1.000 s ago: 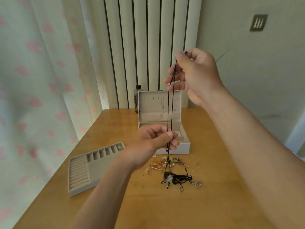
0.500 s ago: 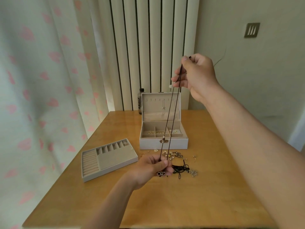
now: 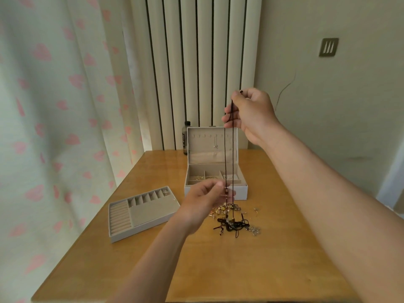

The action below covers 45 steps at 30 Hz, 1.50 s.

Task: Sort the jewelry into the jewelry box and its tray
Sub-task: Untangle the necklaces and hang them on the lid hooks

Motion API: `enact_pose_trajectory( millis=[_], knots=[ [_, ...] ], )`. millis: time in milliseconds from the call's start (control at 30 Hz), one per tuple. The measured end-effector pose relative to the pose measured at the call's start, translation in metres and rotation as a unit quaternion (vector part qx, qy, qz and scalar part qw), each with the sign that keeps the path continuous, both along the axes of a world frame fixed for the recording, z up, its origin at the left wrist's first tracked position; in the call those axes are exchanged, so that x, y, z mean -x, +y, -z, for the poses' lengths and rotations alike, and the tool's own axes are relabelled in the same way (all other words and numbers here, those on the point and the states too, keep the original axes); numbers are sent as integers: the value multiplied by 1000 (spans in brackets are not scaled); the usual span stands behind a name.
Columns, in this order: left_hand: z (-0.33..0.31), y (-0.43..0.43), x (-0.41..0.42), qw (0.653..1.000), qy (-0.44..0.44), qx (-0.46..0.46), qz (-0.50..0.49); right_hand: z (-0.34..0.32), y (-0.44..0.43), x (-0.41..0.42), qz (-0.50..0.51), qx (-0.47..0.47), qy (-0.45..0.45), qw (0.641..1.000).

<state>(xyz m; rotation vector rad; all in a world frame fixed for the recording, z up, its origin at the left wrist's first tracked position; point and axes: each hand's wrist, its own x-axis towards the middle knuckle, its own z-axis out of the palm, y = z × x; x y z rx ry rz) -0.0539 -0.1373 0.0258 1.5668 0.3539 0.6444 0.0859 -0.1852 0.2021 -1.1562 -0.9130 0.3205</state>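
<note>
My right hand (image 3: 251, 114) was raised high above the table (image 3: 240, 270), thumb and forefinger pinched on the top of the black cord necklace (image 3: 225, 154), the other fingers curled loosely behind it. The cord hung from that grip in two long strands, almost straight down, passing in front of the open jewelry box (image 3: 240, 193) and its upright lid (image 3: 203, 147).

Lower down, my left hand (image 3: 205, 200) was at the same cord just in front of the box's front wall. Its fingertips were narrowed on one strand where a few small beads sat, though the blur kept me from seeing how firm that pinch was. Below my left hand the strands ran down to the jewelry pile (image 3: 220, 209) on the table, and I could not tell whether the necklace's lower end rested in the tangle of dark cords there or hung just above it.

The pile lay near the box, on my side of it. The tray (image 3: 153, 213) sat on the table to the left, apart from the box and beside my left wrist, with a few small pieces in its far corner compartment. Some gold pieces lay in the box's compartments, and a small pendant hung inside the lid. A dark bottle (image 3: 186, 136) stood behind the box.
</note>
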Motion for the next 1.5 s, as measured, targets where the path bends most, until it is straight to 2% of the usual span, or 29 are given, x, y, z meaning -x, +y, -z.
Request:
enact_pose_trajectory(
  millis=[133,300,400,567,633,733,867,933,1000,1033,1067,1133,1167,1233,1300,1367,1433,1500],
  knots=[
    [1,-3,-8,999,-4,-39,-11,-5,3,-3,8,-9,4,1000],
    [31,-4,-9,998,49,-17,-22,-19,2,-8,18,-28,6,999],
    [41,-7,-6,997,59,40,-13,-26,2,-10,26,-30,-6,999],
    [36,-6,0,979,4,194,61,-25,3,-12,20,-32,-8,999],
    [32,-5,2,970,-3,226,85,-24,4,-14,20,-34,-4,999],
    [29,-3,5,970,7,220,104,-21,6,-21,30,-24,-6,999],
    [28,3,6,981,43,164,89,-12,9,-41,77,-8,-5,997],
    [26,5,6,984,55,155,70,-2,9,-52,97,21,8,995],
    [22,8,4,984,52,162,56,11,8,-62,103,99,9,990],
    [19,9,4,983,46,168,54,19,6,-65,102,171,-30,980],
    [16,11,3,982,41,174,55,27,4,-68,100,265,-112,953],
    [7,13,0,982,32,176,61,43,-2,-67,76,410,-297,859],
    [3,14,-1,982,29,174,64,50,-6,-62,46,425,-346,835],
    [-6,15,-5,983,26,171,69,65,-12,-51,-46,390,-349,851],
    [-13,17,-6,983,22,166,73,80,-15,-44,-158,358,-305,868],
    [-19,20,-6,985,18,156,76,92,-18,-39,-252,363,-237,865],
    [-24,22,-5,985,13,150,78,99,-19,-37,-302,363,-182,862],
    [-28,25,-3,987,12,144,72,103,-18,-37,-303,349,-147,874]
  ],
)
